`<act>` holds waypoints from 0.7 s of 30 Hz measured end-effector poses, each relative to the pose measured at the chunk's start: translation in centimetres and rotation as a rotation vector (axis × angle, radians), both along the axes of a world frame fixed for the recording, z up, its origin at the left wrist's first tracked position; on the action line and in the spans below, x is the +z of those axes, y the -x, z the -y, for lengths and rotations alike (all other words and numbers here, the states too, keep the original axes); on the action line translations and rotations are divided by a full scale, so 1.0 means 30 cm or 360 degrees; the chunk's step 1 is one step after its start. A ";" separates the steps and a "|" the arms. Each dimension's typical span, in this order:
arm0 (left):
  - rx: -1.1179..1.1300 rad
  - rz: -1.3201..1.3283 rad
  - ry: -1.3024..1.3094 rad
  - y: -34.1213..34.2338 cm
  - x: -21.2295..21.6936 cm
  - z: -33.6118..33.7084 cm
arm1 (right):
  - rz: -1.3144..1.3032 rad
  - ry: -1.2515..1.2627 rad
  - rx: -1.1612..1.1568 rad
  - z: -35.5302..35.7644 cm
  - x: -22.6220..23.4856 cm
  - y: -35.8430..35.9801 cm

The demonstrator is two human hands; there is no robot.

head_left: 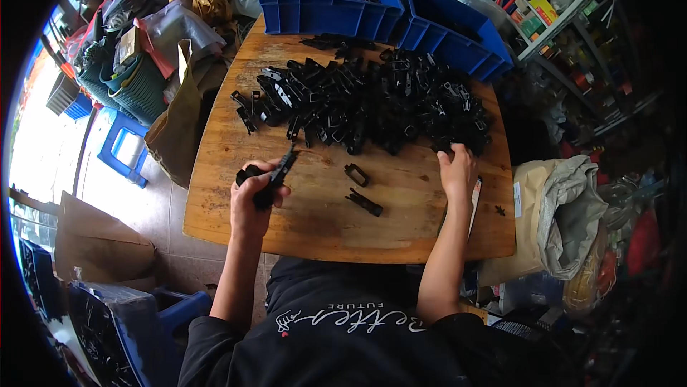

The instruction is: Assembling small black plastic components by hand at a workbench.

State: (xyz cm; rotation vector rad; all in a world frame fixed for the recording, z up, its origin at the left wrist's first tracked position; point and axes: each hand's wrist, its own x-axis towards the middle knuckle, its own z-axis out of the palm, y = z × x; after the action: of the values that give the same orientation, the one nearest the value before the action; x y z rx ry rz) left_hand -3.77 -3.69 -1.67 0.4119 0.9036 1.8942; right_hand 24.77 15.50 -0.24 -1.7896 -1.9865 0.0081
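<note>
My left hand (254, 190) is closed round several black plastic parts (266, 194), over the left part of the wooden table (315, 233). One long, narrow piece sticks up from its fingers towards the pile. At the right front edge of a large heap of black plastic parts (336, 104), my right hand (456, 168) has its fingers curled and pressed together. Whatever is between those fingertips is hidden among the pieces. Between my hands lie two loose parts: a small open black frame (356, 174) and, nearer to me, a longer black piece (364, 203).
Two blue bins (329, 15) (458, 43) stand at the table's far edge. A small black scrap (500, 210) lies by the right edge. Beside the table are a woven sack (554, 208) on the right and cardboard (175, 126) and a blue stool (122, 147) on the left.
</note>
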 end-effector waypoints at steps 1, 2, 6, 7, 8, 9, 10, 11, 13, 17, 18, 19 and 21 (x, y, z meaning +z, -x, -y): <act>-0.0010 -0.0018 0.0021 -0.013 0.002 -0.004 | 0.0139 0.0105 -0.0047 -0.044 -0.027 -0.037; -0.0023 -0.0004 0.0028 -0.024 -0.001 -0.004 | 0.0141 0.0171 -0.0038 -0.048 -0.032 -0.029; -0.0112 0.0098 -0.0008 -0.045 -0.002 -0.012 | 0.0080 0.0030 0.0118 -0.018 -0.051 0.009; -0.0156 0.0146 -0.0028 -0.054 -0.004 -0.014 | 0.0078 0.0034 0.0135 -0.006 -0.051 0.011; -0.0129 0.0175 -0.0047 -0.065 -0.007 -0.017 | -0.0164 0.0143 0.0245 0.005 -0.046 0.020; -0.0064 0.0307 -0.0066 -0.083 0.014 -0.015 | -0.0406 0.0261 0.0355 0.026 -0.028 0.038; -0.0112 0.0278 -0.0057 -0.090 0.012 -0.017 | -0.0574 0.0302 0.0368 0.056 -0.006 0.059; -0.0163 0.0247 -0.0049 -0.094 0.010 -0.018 | -0.0581 0.0312 0.0390 0.090 0.018 0.079; -0.0111 0.0249 0.0047 -0.116 0.019 -0.028 | -0.0984 0.0313 0.0585 0.152 0.052 0.110; -0.0152 0.0225 0.0059 -0.142 -0.008 -0.044 | -0.0937 0.0088 0.1007 0.227 0.078 0.149; -0.0126 0.0224 0.0074 -0.151 -0.004 -0.047 | -0.0940 0.0138 0.1037 0.239 0.080 0.154; -0.0101 0.0224 0.0090 -0.157 -0.002 -0.047 | -0.0942 0.0127 0.1111 0.250 0.087 0.161; -0.0138 0.0205 0.0081 -0.152 -0.015 -0.046 | -0.1043 0.0271 0.1191 0.276 0.091 0.181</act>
State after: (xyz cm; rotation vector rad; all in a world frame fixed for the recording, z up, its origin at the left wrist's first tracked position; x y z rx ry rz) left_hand 0.81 -2.31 -2.12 0.2901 0.8334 1.7936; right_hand 19.35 7.21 2.50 -0.8413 -2.0291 0.8932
